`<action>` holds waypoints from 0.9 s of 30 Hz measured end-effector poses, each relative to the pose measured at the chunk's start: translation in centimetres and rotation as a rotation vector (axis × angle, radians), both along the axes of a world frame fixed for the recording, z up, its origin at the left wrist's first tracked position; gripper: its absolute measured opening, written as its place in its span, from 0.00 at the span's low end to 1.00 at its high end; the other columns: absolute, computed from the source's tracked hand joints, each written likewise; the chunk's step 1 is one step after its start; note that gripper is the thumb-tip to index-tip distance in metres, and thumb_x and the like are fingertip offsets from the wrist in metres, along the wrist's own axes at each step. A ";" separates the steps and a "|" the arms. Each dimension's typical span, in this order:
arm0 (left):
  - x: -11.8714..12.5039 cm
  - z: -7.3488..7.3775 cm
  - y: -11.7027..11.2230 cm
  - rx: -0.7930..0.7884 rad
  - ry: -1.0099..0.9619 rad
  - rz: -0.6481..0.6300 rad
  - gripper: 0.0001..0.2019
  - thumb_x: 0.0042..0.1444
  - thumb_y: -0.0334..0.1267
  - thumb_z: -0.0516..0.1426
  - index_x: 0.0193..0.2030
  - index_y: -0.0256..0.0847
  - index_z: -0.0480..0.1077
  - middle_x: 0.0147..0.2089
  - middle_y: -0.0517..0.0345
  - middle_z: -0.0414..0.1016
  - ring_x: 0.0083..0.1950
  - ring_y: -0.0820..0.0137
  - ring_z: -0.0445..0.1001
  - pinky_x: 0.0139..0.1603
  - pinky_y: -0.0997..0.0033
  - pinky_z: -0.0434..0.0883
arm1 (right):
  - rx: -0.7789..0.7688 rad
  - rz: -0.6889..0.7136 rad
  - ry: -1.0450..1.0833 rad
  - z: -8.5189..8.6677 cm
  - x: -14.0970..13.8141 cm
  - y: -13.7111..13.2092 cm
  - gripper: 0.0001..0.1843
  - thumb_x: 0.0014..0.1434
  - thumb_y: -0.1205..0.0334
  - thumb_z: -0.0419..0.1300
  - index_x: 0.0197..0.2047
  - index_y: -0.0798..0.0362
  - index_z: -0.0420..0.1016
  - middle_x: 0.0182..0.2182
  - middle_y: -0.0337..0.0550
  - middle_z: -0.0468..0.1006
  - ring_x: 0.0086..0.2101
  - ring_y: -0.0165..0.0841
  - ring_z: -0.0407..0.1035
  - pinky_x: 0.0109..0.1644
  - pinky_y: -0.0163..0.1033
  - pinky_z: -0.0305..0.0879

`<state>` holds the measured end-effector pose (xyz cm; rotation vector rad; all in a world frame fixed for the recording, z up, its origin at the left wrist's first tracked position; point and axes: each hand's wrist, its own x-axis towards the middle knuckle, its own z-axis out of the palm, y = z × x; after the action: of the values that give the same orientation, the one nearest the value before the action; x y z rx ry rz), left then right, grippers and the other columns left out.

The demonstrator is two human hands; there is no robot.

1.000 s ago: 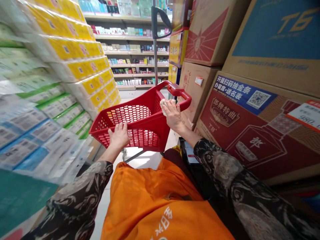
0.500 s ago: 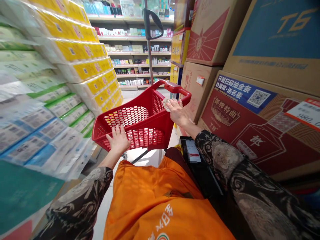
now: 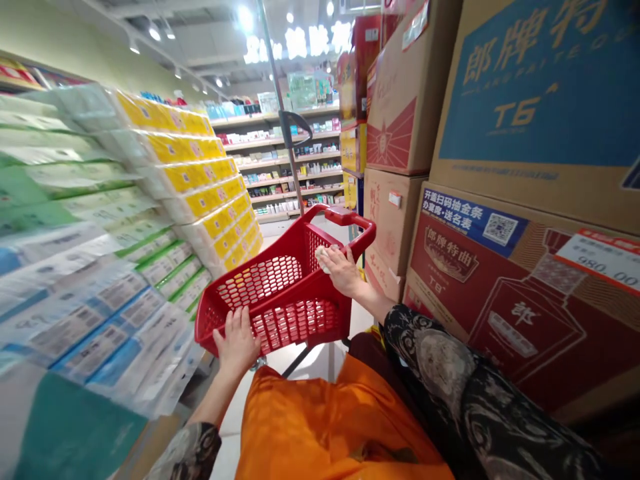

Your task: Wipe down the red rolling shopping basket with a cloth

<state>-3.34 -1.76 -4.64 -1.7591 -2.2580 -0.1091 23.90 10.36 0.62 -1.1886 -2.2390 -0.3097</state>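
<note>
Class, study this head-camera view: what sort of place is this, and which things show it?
Most likely a supermarket aisle. A red plastic shopping trolley stands in front, shelves of packaged toiletries line the back, and stacked liquor cartons carry a price tag.

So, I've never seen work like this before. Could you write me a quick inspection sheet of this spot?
Surface: pale floor beneath the basket.
Job's things: red plastic shopping basket with a tall pole; white cloth against its inner wall.
Clutter: stacked liquor cartons close to the basket's right side.
Hands: left hand rests on the near rim; right hand presses the cloth to the wall.
Cables: nothing seen.
Surroundings: plastic-wrapped tissue packs stacked on the left, store shelves of boxed goods ahead, and the person's orange apron below.
</note>
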 end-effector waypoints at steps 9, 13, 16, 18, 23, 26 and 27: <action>0.4 0.3 0.3 -0.093 -0.071 0.044 0.36 0.51 0.38 0.48 0.68 0.34 0.43 0.71 0.44 0.42 0.71 0.55 0.37 0.63 0.37 0.49 | -0.111 -0.074 0.029 1.1 -1.8 1.8 0.27 0.57 0.71 0.48 0.60 0.55 0.62 0.62 0.49 0.58 0.62 0.43 0.46 0.65 0.57 0.33; 1.6 1.0 0.9 -0.116 -0.132 0.063 0.36 0.50 0.38 0.49 0.67 0.34 0.44 0.71 0.43 0.42 0.71 0.54 0.37 0.62 0.35 0.48 | -0.123 0.021 -0.067 0.3 -4.7 0.7 0.25 0.57 0.70 0.47 0.58 0.55 0.64 0.61 0.51 0.61 0.60 0.43 0.49 0.64 0.58 0.33; 3.1 1.7 1.4 -0.139 -0.192 0.087 0.37 0.49 0.38 0.50 0.67 0.34 0.45 0.71 0.43 0.41 0.71 0.54 0.36 0.63 0.35 0.46 | -0.130 0.128 -0.102 -1.1 -7.8 -0.7 0.25 0.56 0.66 0.50 0.58 0.54 0.63 0.60 0.50 0.61 0.58 0.44 0.51 0.64 0.59 0.35; 4.3 2.1 1.7 -0.165 -0.226 0.070 0.39 0.48 0.39 0.51 0.67 0.33 0.44 0.71 0.43 0.39 0.71 0.53 0.35 0.63 0.36 0.46 | -0.148 0.138 -0.081 -1.9 -9.1 -1.2 0.26 0.57 0.65 0.50 0.59 0.54 0.62 0.59 0.51 0.62 0.57 0.43 0.52 0.64 0.59 0.35; 5.4 2.0 1.3 -0.192 -0.200 -0.128 0.39 0.47 0.37 0.50 0.68 0.32 0.42 0.71 0.44 0.37 0.71 0.58 0.36 0.66 0.43 0.45 | -0.260 0.064 -0.067 -1.8 -7.6 0.8 0.26 0.57 0.69 0.47 0.60 0.51 0.61 0.58 0.49 0.64 0.58 0.39 0.53 0.64 0.60 0.32; 4.4 1.0 0.4 -0.156 -0.162 -0.108 0.39 0.48 0.36 0.50 0.67 0.30 0.43 0.71 0.42 0.37 0.71 0.58 0.37 0.67 0.44 0.43 | -0.319 0.004 -0.095 -1.5 -5.4 2.4 0.28 0.56 0.69 0.49 0.61 0.52 0.61 0.62 0.49 0.59 0.62 0.41 0.47 0.64 0.59 0.33; 4.1 0.7 0.2 -0.153 -0.159 -0.084 0.39 0.47 0.35 0.50 0.67 0.30 0.43 0.71 0.42 0.38 0.71 0.58 0.37 0.67 0.43 0.42 | -0.323 -0.013 -0.100 -1.5 -5.0 2.6 0.28 0.55 0.69 0.49 0.61 0.52 0.61 0.62 0.50 0.58 0.62 0.41 0.46 0.64 0.59 0.34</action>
<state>0.75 -1.57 -3.98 -1.9892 -2.3585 -0.0980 18.89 13.01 -0.90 -1.3783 -2.4335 -0.0097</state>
